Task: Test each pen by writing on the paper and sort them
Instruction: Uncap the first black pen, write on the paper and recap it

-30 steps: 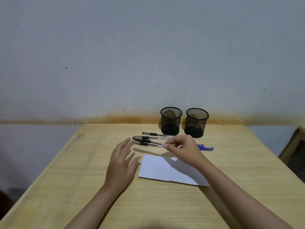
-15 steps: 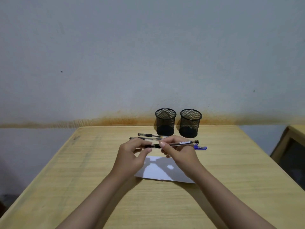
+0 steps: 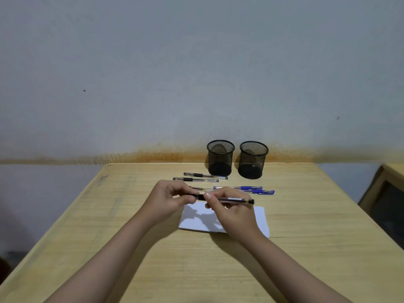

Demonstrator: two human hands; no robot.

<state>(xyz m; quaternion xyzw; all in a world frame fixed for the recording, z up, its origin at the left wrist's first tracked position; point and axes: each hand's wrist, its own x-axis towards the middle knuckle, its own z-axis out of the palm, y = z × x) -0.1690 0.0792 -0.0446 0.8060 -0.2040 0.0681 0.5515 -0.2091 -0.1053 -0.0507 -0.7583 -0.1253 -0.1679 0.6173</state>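
A black pen is held level above the white paper by both hands. My left hand pinches its capped left end, and my right hand grips the clear barrel. Behind the hands, two black pens lie on the wooden table. Another clear pen shows just past my left fingers. Two blue pens lie to the right. Two black mesh cups stand at the table's back edge, both holding nothing that I can see.
A grey wall with a rusty stain line rises right behind the table. A dark wooden piece of furniture stands off the table's right side. The paper lies in the middle of the table under my hands.
My right hand lifted a black pen from the row. My left hand came up from the table and took hold of its left end. Both hands now hold it slightly nearer, over the paper.
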